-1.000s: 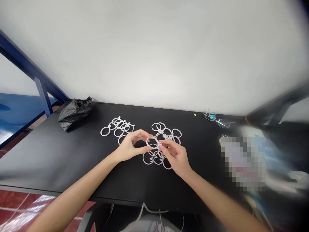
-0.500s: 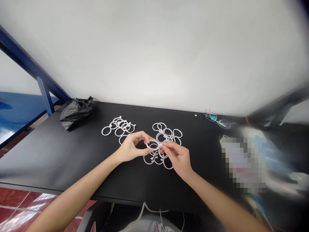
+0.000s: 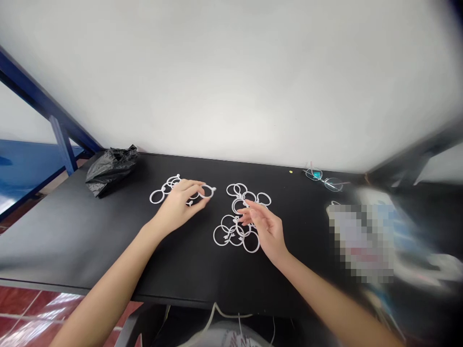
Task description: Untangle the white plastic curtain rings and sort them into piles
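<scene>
Pinched in my left hand point(image 3: 181, 202) is a white plastic ring with a small clasp point(image 3: 213, 189), held by its left side between thumb and fingers. That hand hovers over the left group of similar white rings point(image 3: 163, 188), hiding part of it. My right hand point(image 3: 268, 231) is over the right group of white rings point(image 3: 236, 220), which overlap one another on the black table point(image 3: 173, 270). Its fingers are loosely curled and apart, with nothing visible between them. The hand covers the right side of this group.
A crumpled black plastic bag point(image 3: 111, 171) lies at the back left. Eyeglasses point(image 3: 333, 184) and a small yellow bit point(image 3: 291, 171) are near the wall at the back right. A blurred, pixelated package point(image 3: 361, 241) sits on the right. Blue metal framing point(image 3: 61, 137) stands at left.
My left hand has carried the ring left, from the right group to above the left one. My right hand has let go of that ring and stays over the right group.
</scene>
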Motion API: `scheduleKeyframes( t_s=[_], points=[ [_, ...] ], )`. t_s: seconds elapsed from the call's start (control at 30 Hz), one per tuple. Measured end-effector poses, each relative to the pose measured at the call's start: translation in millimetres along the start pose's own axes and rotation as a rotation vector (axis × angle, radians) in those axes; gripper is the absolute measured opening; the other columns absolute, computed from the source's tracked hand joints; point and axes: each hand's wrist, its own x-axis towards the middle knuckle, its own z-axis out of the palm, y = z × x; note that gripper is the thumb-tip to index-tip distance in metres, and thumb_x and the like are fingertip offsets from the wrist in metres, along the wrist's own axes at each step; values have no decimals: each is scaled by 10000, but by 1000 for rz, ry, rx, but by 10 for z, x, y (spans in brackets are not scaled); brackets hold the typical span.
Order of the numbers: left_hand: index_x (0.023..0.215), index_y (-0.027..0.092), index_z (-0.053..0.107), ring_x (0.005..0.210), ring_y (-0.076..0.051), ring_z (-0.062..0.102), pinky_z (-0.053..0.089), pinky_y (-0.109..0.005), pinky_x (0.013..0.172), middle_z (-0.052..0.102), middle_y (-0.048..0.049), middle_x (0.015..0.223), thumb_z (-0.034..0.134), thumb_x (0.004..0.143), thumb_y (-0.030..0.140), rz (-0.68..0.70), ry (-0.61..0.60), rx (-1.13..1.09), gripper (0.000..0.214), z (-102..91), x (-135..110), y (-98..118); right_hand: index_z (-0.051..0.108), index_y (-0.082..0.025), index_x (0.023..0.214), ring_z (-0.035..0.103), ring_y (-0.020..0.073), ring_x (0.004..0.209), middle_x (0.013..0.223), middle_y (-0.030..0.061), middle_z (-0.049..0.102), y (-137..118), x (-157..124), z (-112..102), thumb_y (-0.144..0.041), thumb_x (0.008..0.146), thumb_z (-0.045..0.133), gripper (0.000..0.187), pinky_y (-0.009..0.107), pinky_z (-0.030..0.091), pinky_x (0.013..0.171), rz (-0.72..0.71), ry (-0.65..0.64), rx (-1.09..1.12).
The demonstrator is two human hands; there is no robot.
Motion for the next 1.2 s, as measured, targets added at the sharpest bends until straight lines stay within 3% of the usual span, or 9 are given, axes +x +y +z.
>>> scheduleKeyframes(
  t_s=[0.1, 0.23, 0.33, 0.47, 0.57, 0.67, 0.8, 0.9, 1.2],
  points=[
    [905, 181, 641, 1051, -291, 591, 445, -487, 940, 649, -116, 1184, 488, 955, 316, -36, -51, 319, 210, -10, -25, -208, 696, -246, 1109, 705, 156, 725, 916, 52, 759, -10, 0, -9, -323, 930, 586, 224, 323, 607, 663, -2, 29, -13],
    [946, 165, 649, 1136, -344, 547, 457, -494, 908, 606, -142, 1251, 400, 978, 289, -139, -123, 498, 280, 37, -80, -346, 705, -236, 1040, 709, 175, 752, 902, 53, 749, -1, -22, 3, -264, 900, 628, 163, 347, 607, 700, -44, -11, -124],
    [940, 169, 645, 1139, -340, 547, 440, -494, 940, 621, -135, 1219, 416, 971, 291, -154, -136, 533, 261, 65, -103, -369, 710, -223, 974, 697, 200, 812, 904, 61, 738, 25, -25, 17, -192, 847, 684, 134, 387, 581, 770, -253, -114, -313],
    [976, 168, 631, 1133, -345, 545, 424, -503, 951, 611, -142, 1228, 465, 953, 299, -127, -69, 542, 213, 66, -94, -315, 697, -213, 964, 658, 241, 951, 958, 70, 735, 77, -29, 26, -196, 795, 752, 178, 457, 522, 889, -496, -373, -495],
    [1028, 171, 607, 1123, -311, 550, 421, -489, 961, 600, -132, 1235, 469, 958, 284, -47, -28, 417, 191, 77, -65, -180, 690, -208, 952, 614, 258, 1047, 975, 64, 730, 109, -39, 24, -202, 812, 741, 149, 481, 484, 943, -533, -491, -605],
    [1032, 178, 592, 1050, -234, 577, 432, -424, 961, 629, -92, 1124, 477, 960, 255, 55, -76, 177, 156, 109, -45, 10, 685, -208, 956, 607, 244, 1037, 913, 45, 729, 126, -41, 25, -157, 853, 684, 115, 481, 469, 966, -520, -507, -654],
    [982, 180, 602, 904, -180, 587, 479, -323, 836, 621, -49, 960, 511, 944, 252, 52, -288, -87, 122, 136, -61, 199, 684, -210, 936, 623, 231, 990, 856, 32, 728, 138, -30, 32, -130, 867, 657, 110, 466, 482, 953, -512, -478, -635],
    [1004, 197, 615, 854, -153, 585, 492, -273, 766, 606, -33, 981, 590, 903, 296, 3, -461, -253, 144, 138, -86, 243, 682, -209, 930, 639, 217, 946, 857, 36, 735, 144, -22, 37, -104, 865, 646, 129, 433, 516, 907, -524, -438, -585],
    [880, 174, 617, 711, -120, 554, 462, -248, 669, 599, -12, 846, 529, 901, 197, -41, -525, -263, 94, 227, -84, 246, 687, -206, 935, 661, 210, 898, 852, 49, 732, 127, -20, 39, -97, 848, 658, 143, 418, 547, 861, -516, -322, -522]
  ],
)
